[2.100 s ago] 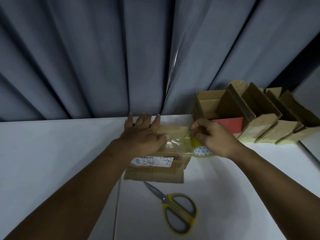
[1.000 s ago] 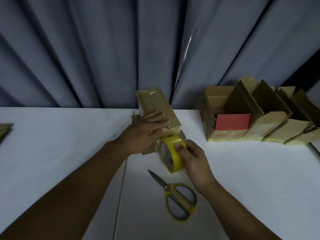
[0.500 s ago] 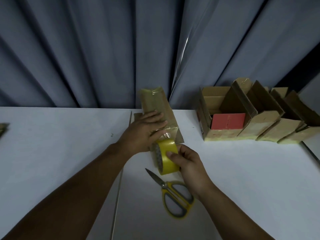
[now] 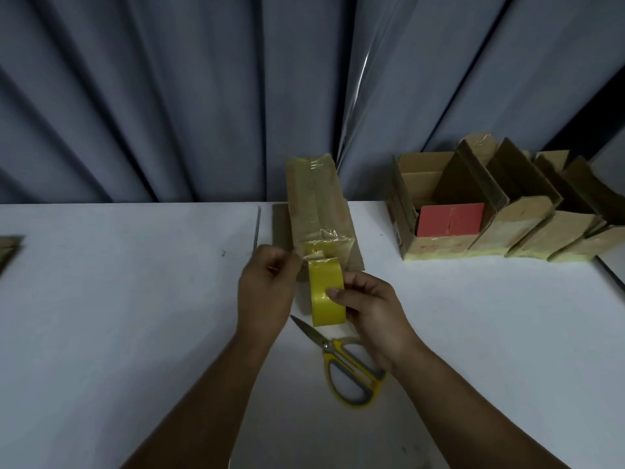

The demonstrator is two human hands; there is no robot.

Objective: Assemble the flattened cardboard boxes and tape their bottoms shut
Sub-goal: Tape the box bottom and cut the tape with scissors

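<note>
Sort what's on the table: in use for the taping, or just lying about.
In use: box, held by the left hand; tape roll in the right hand; scissors, untouched, probably for the cut.
Lying about: finished boxes at right; flat cardboard at far left.

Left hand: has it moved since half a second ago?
Yes. The left hand has slid off the box's taped face down to its near end, closer to the scissors.

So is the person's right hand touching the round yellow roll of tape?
Touching. The head view shows the right hand gripping the round yellow roll of tape, with one fingertip pressed on its yellow outer face.
</note>
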